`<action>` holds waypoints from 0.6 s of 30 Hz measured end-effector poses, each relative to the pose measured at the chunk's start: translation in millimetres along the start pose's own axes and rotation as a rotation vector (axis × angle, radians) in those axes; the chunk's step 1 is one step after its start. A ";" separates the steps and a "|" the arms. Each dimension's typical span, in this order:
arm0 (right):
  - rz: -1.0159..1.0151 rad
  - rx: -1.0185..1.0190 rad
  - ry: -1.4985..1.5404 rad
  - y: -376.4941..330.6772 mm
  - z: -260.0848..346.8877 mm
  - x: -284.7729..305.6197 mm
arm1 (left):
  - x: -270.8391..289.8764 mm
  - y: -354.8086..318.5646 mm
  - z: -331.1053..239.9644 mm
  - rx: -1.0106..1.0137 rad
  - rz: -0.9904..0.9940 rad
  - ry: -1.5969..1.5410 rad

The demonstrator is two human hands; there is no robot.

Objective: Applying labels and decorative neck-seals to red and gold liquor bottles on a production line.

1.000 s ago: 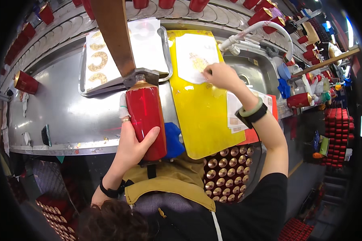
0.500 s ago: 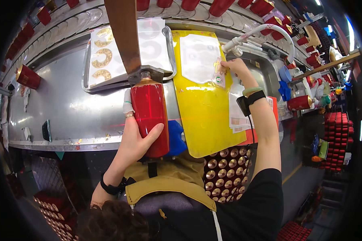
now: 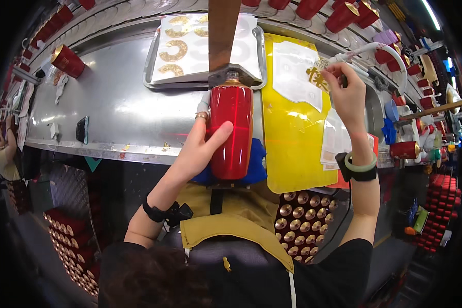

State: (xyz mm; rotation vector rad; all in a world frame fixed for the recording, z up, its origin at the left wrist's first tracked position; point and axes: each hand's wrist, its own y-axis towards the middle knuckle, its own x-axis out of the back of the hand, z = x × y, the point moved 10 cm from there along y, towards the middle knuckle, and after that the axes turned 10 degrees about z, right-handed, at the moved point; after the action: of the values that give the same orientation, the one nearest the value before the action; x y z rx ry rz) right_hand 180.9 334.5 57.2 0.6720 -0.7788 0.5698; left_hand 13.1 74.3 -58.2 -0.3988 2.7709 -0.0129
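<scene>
Bottle (image 3: 233, 138) held in left hand (image 3: 199, 142), sticker (image 3: 318, 77) pinched in right hand (image 3: 349, 95).
Bottle looks hard, slippery: hug its sides; sticker seems floppy: edges only.

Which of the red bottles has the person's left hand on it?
The middle bottle, its neck at the brown beam and the left hand around its side. No hand touches the other red bottle at the left of the counter.

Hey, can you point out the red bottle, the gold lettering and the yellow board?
red bottle (image 3: 242, 129): head view, glossy side, right of the thumb
gold lettering (image 3: 315, 78): head view, middle of the larger character
yellow board (image 3: 295, 151): head view, bare lower part
</scene>
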 end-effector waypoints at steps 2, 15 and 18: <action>0.024 0.059 0.054 -13.2 44.6 0.2 | 6.8 0.4 5.7 0.030 -0.011 0.031; 0.464 0.007 0.612 -47.5 158.0 -22.3 | 8.3 6.3 10.5 0.059 0.048 -0.075; 0.523 -0.048 0.643 -47.0 134.4 -76.5 | 13.9 -5.5 7.6 0.093 0.028 -0.106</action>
State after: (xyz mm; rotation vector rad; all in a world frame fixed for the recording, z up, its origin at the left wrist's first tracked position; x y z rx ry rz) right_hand 108.8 189.9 53.0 0.1994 -0.3477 1.1690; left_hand 4.6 65.5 -69.6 -0.3268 2.6589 -0.1095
